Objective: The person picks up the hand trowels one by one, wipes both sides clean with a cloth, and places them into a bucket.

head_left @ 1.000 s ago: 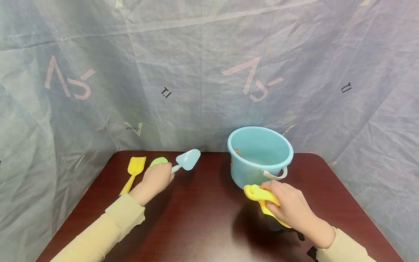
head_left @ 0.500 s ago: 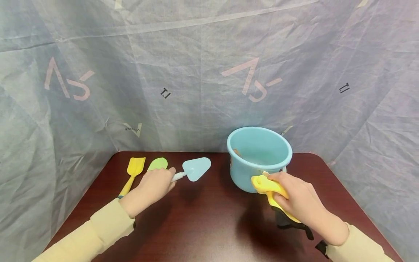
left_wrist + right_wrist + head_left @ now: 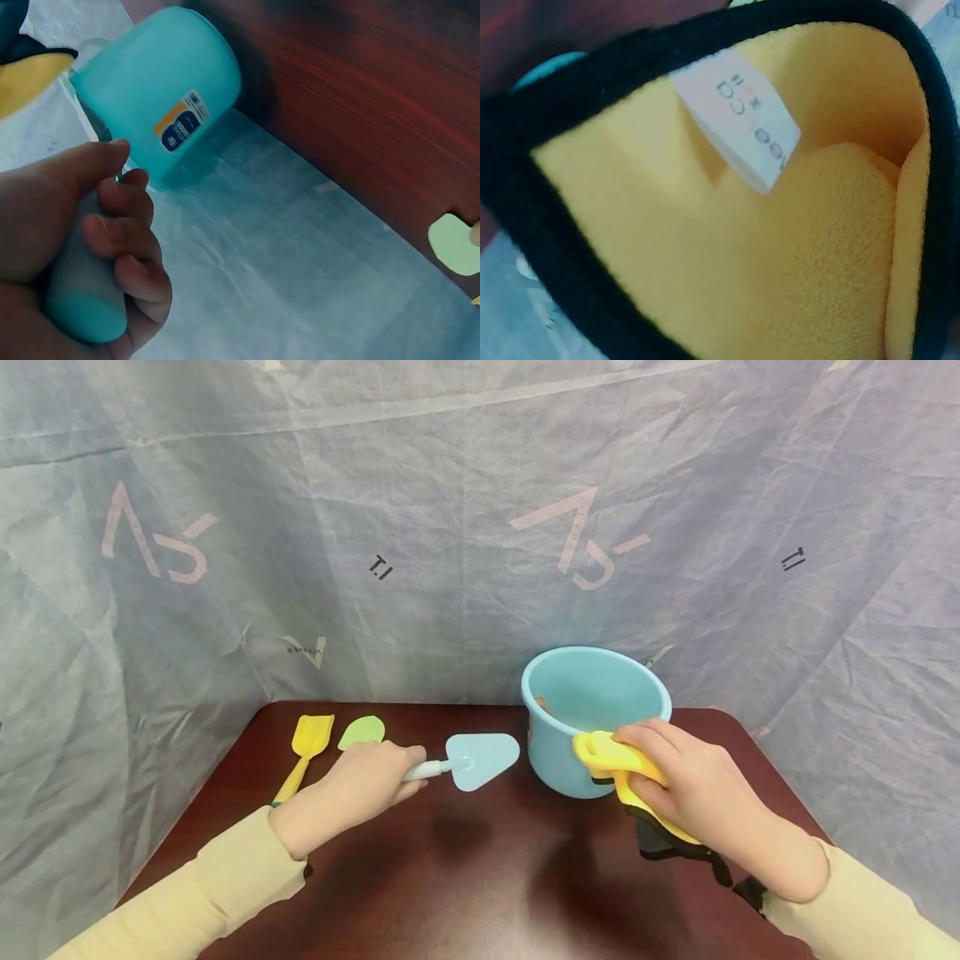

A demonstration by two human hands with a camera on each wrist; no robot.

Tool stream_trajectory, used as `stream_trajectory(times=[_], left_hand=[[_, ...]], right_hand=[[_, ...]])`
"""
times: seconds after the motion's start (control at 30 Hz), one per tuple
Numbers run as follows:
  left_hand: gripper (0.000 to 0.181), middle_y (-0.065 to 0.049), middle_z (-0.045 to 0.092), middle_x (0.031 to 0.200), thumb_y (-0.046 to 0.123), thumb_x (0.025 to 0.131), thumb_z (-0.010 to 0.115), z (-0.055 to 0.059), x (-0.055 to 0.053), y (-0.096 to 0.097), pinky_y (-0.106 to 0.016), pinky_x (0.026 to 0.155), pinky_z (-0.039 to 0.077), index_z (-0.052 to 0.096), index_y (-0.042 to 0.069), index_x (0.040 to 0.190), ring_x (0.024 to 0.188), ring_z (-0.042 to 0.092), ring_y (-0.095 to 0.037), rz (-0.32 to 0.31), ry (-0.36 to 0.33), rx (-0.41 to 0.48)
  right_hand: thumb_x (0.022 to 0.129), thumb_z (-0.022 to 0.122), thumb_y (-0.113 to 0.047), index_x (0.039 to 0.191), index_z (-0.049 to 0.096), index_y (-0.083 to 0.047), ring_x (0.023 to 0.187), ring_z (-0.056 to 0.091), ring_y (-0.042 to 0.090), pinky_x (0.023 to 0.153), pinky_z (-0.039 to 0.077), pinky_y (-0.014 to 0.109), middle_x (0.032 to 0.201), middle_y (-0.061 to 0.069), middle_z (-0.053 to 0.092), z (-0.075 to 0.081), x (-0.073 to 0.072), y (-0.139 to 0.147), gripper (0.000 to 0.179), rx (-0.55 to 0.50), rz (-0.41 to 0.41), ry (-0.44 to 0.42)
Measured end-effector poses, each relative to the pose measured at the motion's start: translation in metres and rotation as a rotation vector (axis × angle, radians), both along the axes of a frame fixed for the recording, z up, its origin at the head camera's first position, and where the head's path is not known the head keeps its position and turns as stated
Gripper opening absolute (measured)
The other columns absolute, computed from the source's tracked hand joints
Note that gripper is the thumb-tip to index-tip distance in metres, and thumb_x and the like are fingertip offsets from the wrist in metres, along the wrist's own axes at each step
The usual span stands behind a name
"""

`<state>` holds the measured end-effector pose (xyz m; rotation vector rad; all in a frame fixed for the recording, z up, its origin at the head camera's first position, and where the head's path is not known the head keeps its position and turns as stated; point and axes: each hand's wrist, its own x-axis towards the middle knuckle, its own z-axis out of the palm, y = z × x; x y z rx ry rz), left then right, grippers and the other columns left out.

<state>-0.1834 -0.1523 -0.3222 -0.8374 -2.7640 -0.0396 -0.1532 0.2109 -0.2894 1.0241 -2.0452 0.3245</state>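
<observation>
My left hand [image 3: 363,787] grips the pale handle of a light blue toy trowel [image 3: 483,758], held above the table with its blade pointing right towards the bucket. In the left wrist view my fingers curl round the handle's teal end [image 3: 86,319]. My right hand [image 3: 697,789] pinches a folded yellow cloth [image 3: 611,756] with black edging, which overlaps the front of the blue bucket [image 3: 558,760]. Up close in the right wrist view, the cloth [image 3: 780,255] looks fleecy and carries a white tag [image 3: 742,120]. Its lower dark part hangs below my right hand.
A yellow toy shovel [image 3: 311,737] lies at the left of the dark red table [image 3: 465,860]. Beside it is a light green toy piece [image 3: 365,727], partly hidden by my left hand. Grey fabric [image 3: 465,527] stands right behind the table.
My left hand has carried the trowel to the right, its blade swinging down to point level. My right hand has moved right and up, bringing the cloth in front of the bucket.
</observation>
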Motion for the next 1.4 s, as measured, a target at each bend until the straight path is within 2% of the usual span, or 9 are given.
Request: stream_trajectory(times=[0.13, 0.27, 0.47, 0.67, 0.73, 0.9, 1.07, 1.4], left_hand=[[0.026, 0.008, 0.044, 0.056, 0.028, 0.078, 0.075, 0.004, 0.006, 0.007, -0.027, 0.038, 0.029, 0.051, 0.019, 0.073, 0.045, 0.039, -0.010, -0.031, -0.001, -0.031], [0.025, 0.007, 0.042, 0.055, 0.028, 0.078, 0.074, 0.007, 0.011, 0.015, -0.026, 0.038, 0.029, 0.052, 0.018, 0.073, 0.045, 0.037, -0.011, -0.087, 0.013, -0.042], [0.021, 0.007, 0.045, 0.055, 0.026, 0.078, 0.074, 0.006, 0.013, 0.026, -0.024, 0.040, 0.030, 0.057, 0.016, 0.074, 0.046, 0.037, -0.009, -0.168, 0.018, -0.065], [0.023, 0.008, 0.042, 0.053, 0.025, 0.079, 0.073, 0.004, 0.015, 0.035, -0.023, 0.040, 0.028, 0.054, 0.016, 0.069, 0.045, 0.035, -0.008, -0.219, 0.009, -0.067], [0.023, 0.008, 0.043, 0.054, 0.027, 0.079, 0.073, 0.003, 0.014, 0.038, -0.023, 0.040, 0.028, 0.055, 0.016, 0.070, 0.045, 0.035, -0.008, -0.228, 0.003, -0.070], [0.021, 0.008, 0.045, 0.055, 0.029, 0.080, 0.073, 0.001, 0.013, 0.044, -0.022, 0.041, 0.029, 0.057, 0.016, 0.072, 0.046, 0.037, -0.007, -0.248, -0.004, -0.083], [0.020, 0.009, 0.045, 0.055, 0.029, 0.080, 0.072, 0.001, 0.012, 0.050, -0.022, 0.041, 0.030, 0.058, 0.017, 0.073, 0.046, 0.037, -0.007, -0.272, 0.001, -0.077], [0.023, 0.009, 0.043, 0.054, 0.031, 0.081, 0.071, 0.004, 0.015, 0.058, -0.022, 0.041, 0.030, 0.055, 0.017, 0.071, 0.045, 0.036, -0.007, -0.291, -0.004, -0.081]], right_hand=[[0.094, 0.038, -0.027, 0.101, 0.064, -0.006, 0.068, 0.056, 0.012, 0.054, 0.043, 0.024, 0.092, -0.001, 0.062, 0.012, 0.002, -0.008, 0.034, 0.025, 0.050, 0.044], [0.093, 0.038, -0.024, 0.099, 0.066, -0.008, 0.071, 0.059, 0.013, 0.056, 0.045, 0.025, 0.094, 0.000, 0.062, 0.022, 0.003, -0.017, 0.032, 0.057, 0.085, 0.108], [0.091, 0.040, -0.023, 0.097, 0.067, -0.011, 0.068, 0.057, 0.015, 0.054, 0.046, 0.027, 0.091, 0.001, 0.062, 0.027, 0.002, -0.030, 0.030, 0.095, 0.163, 0.146], [0.086, 0.046, -0.017, 0.097, 0.066, -0.011, 0.067, 0.053, 0.016, 0.056, 0.045, 0.027, 0.091, 0.003, 0.061, 0.024, 0.001, -0.042, 0.024, 0.152, 0.263, 0.128], [0.080, 0.055, -0.012, 0.099, 0.065, -0.011, 0.070, 0.054, 0.017, 0.058, 0.046, 0.028, 0.092, 0.004, 0.060, 0.022, 0.001, -0.044, 0.022, 0.187, 0.278, 0.104], [0.061, 0.076, -0.006, 0.101, 0.066, -0.012, 0.074, 0.055, 0.017, 0.061, 0.046, 0.028, 0.097, 0.005, 0.061, 0.018, 0.000, -0.048, 0.041, 0.254, 0.270, 0.049], [0.060, 0.080, -0.010, 0.102, 0.067, -0.013, 0.077, 0.056, 0.017, 0.064, 0.046, 0.027, 0.101, 0.003, 0.064, 0.011, -0.002, -0.051, 0.044, 0.313, 0.251, 0.052], [0.064, 0.070, -0.005, 0.105, 0.068, -0.014, 0.076, 0.051, 0.015, 0.062, 0.037, 0.024, 0.102, 0.000, 0.064, -0.004, -0.006, -0.050, 0.042, 0.455, 0.264, 0.092]])
